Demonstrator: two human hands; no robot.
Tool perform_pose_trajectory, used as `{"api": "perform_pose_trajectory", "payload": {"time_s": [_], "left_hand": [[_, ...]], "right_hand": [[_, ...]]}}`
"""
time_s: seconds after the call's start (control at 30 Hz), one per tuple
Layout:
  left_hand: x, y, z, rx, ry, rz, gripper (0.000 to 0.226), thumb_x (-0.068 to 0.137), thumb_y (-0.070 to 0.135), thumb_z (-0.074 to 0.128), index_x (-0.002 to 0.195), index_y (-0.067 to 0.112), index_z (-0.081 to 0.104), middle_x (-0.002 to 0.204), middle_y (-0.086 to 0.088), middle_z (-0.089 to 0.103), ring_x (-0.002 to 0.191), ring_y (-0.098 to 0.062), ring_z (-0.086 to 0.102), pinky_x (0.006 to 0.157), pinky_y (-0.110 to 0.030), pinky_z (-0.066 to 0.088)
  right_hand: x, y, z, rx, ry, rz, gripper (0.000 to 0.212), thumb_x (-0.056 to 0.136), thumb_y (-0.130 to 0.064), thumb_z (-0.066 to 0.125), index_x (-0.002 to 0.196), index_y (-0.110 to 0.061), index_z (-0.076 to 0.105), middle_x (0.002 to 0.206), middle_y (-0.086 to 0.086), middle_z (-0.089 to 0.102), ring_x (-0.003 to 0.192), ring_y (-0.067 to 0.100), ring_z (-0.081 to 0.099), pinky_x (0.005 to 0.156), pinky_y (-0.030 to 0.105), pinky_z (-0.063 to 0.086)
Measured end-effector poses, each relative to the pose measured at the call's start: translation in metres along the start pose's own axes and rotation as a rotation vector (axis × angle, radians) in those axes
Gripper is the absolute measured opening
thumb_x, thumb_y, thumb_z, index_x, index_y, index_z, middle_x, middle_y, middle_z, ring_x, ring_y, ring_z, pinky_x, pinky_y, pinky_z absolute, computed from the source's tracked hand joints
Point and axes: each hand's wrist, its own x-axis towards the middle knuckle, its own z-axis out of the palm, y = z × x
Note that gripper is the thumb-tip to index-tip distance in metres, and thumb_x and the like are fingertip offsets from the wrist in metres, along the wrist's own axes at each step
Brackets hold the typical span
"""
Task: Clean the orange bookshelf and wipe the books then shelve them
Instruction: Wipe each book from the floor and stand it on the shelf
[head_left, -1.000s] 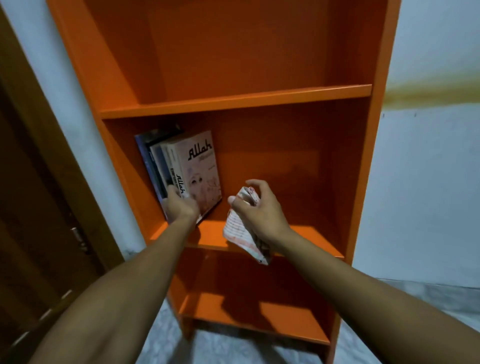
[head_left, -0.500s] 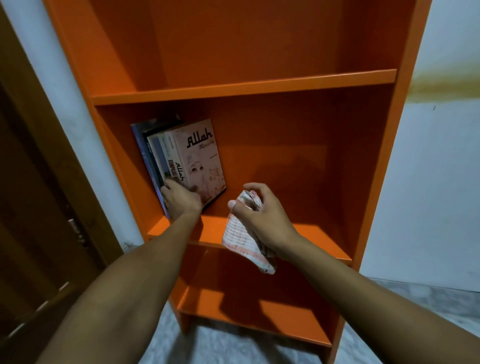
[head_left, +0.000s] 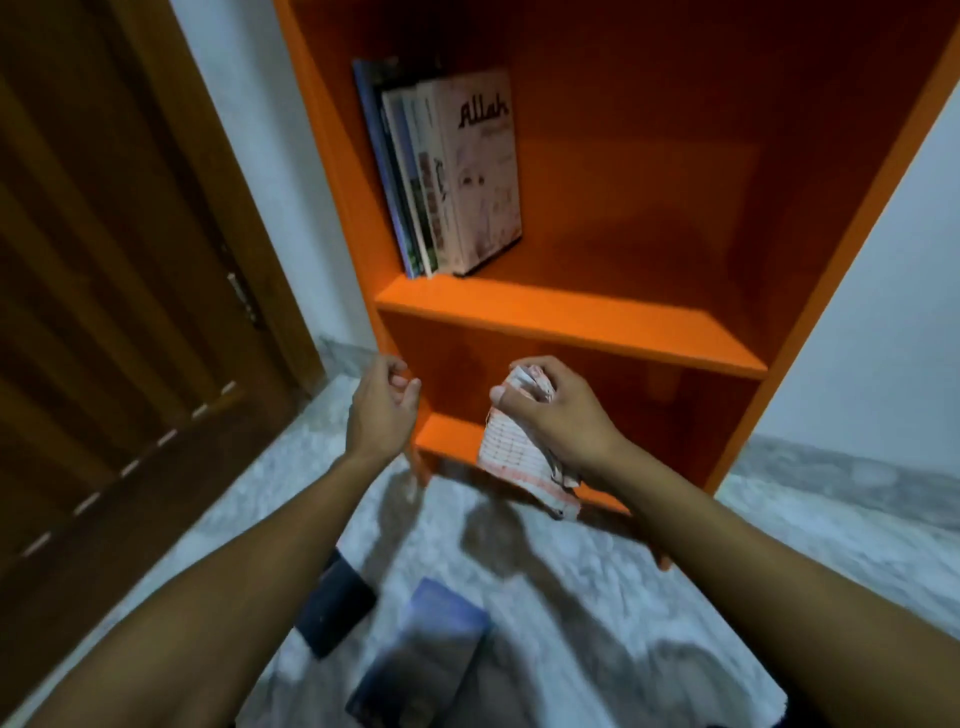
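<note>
The orange bookshelf (head_left: 571, 317) stands against the wall. Several books (head_left: 447, 171) lean upright at the left end of its middle shelf, a white one with black lettering outermost. My left hand (head_left: 382, 408) hangs in front of the lower compartment, fingers loosely curled, holding nothing. My right hand (head_left: 556, 415) grips a crumpled white and red patterned cloth (head_left: 519, 457), which dangles before the bottom shelf. On the floor near me lie a blue book (head_left: 426, 644) and a dark book (head_left: 335, 608).
A brown wooden door (head_left: 104, 270) with a hinge fills the left side. The floor (head_left: 597, 597) is grey marbled stone. A white wall (head_left: 883, 312) runs to the right of the shelf.
My left hand has let go of the shelved books and dropped down. My view has tilted downward, bringing the floor and the books lying on it into sight. The right hand still holds the cloth.
</note>
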Motion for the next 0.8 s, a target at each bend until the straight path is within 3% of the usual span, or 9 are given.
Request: {"api": "perform_pose_trajectory", "payload": {"time_s": [0.13,0.3,0.4,0.5,0.63,0.8], "left_hand": [[-0.071,-0.061,0.005,0.008,-0.242,-0.248,0.030,0.097,0.031,0.062,0.121,0.018,0.049,0.099,-0.005,0.059,0.087,-0.023,0.060,0.072,-0.036,0.046],[-0.159,-0.123,0.028,0.017,-0.421,-0.567,0.049,0.092,0.031,0.068,0.133,0.016,0.045,0.112,-0.007,0.054,0.098,-0.027,0.060,0.078,-0.036,0.049],[-0.202,-0.155,0.041,0.048,-0.544,-0.707,0.079,0.076,0.042,0.076,0.142,0.016,0.039,0.134,-0.016,0.053,0.115,-0.034,0.059,0.093,-0.041,0.053],[-0.234,-0.177,0.049,0.230,-0.673,-0.707,0.086,0.082,0.043,0.073,0.149,0.007,0.033,0.142,-0.022,0.049,0.127,-0.041,0.052,0.099,-0.043,0.047],[-0.261,-0.198,0.057,0.397,-0.761,-0.735,0.076,0.096,0.048,0.052,0.156,0.015,0.020,0.155,-0.022,0.032,0.136,-0.043,0.039,0.107,-0.050,0.038],[-0.266,-0.201,0.059,0.517,-0.759,-0.775,0.071,0.096,0.038,0.055,0.154,0.017,0.019,0.149,-0.021,0.034,0.134,-0.044,0.037,0.105,-0.054,0.036]], "right_hand": [[-0.027,0.036,0.014,-0.072,-0.090,0.082,0.039,0.083,-0.041,0.076,0.115,-0.023,0.060,0.105,0.002,0.066,0.082,0.015,0.061,0.069,0.033,0.047],[-0.054,0.078,0.027,-0.118,-0.110,0.169,0.029,0.088,-0.029,0.074,0.104,-0.011,0.059,0.082,0.002,0.059,0.067,0.014,0.052,0.062,0.029,0.040],[-0.064,0.099,0.031,-0.130,-0.122,0.228,0.031,0.088,-0.027,0.074,0.104,-0.006,0.059,0.084,0.010,0.060,0.070,0.018,0.054,0.062,0.032,0.042],[-0.064,0.108,0.030,-0.134,-0.133,0.258,0.030,0.087,-0.028,0.075,0.106,-0.010,0.059,0.088,0.012,0.062,0.074,0.021,0.056,0.062,0.034,0.045],[-0.061,0.114,0.030,-0.120,-0.159,0.282,0.031,0.087,-0.029,0.075,0.108,-0.013,0.058,0.091,0.022,0.063,0.074,0.026,0.057,0.063,0.039,0.045],[-0.060,0.123,0.034,-0.120,-0.161,0.304,0.034,0.087,-0.031,0.075,0.111,-0.014,0.059,0.094,0.010,0.067,0.079,0.027,0.063,0.071,0.041,0.052]]}}
